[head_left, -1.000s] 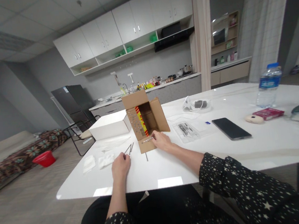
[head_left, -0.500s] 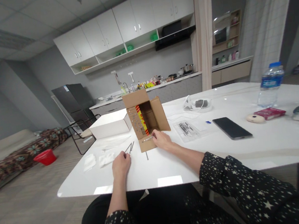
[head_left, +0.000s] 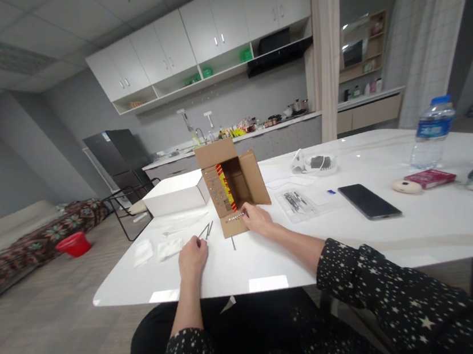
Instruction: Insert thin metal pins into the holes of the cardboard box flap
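An open cardboard box [head_left: 255,177] stands on the white table in front of me, flaps spread, a red-and-yellow strip along its inner left side. Small shiny pieces dot its left flap and form a row on the front flap [head_left: 234,227]. At the right end of that row, my right hand [head_left: 258,218] has its fingers pinched together; what they hold is too small to make out. My left hand [head_left: 193,256] rests closed on the table, beside thin dark metal rods [head_left: 207,230]. Its fingers hide whatever is in them. Another thin rod [head_left: 233,244] lies below the front flap.
Left of the cardboard box are a white box [head_left: 175,196] and white tissues [head_left: 143,253]. To the right lie a clear plastic case [head_left: 297,205], a black phone [head_left: 369,201], a pink box [head_left: 430,178] and a water bottle [head_left: 432,133]. The table's front edge is close to me.
The view has shifted slightly. My right hand stays at the front flap, its fingers a little off the row, more of which shows. My left hand keeps its place.
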Demonstrator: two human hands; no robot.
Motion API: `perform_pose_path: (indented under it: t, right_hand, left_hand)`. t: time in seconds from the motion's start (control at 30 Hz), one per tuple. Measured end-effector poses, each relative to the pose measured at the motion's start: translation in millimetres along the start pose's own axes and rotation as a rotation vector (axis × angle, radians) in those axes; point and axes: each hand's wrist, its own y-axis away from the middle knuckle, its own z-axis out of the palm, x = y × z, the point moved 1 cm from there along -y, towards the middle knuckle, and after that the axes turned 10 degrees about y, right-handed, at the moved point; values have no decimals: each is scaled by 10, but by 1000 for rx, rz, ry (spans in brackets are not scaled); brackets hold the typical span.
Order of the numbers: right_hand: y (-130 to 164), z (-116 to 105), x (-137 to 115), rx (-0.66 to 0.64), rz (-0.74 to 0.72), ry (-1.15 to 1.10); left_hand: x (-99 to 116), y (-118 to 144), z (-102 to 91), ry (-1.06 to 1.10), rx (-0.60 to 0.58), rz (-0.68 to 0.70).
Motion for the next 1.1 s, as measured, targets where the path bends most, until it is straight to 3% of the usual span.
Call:
perform_pose_path:
  t: [0.6,1.1]
  right_hand:
    - [42,-49,-25,-29,8,15]
    - [35,2,-7,40,-84,-102]
  left_hand:
    - [-5,2,-2,-4,7,17]
    - [-15,-2,14,-2,11,12]
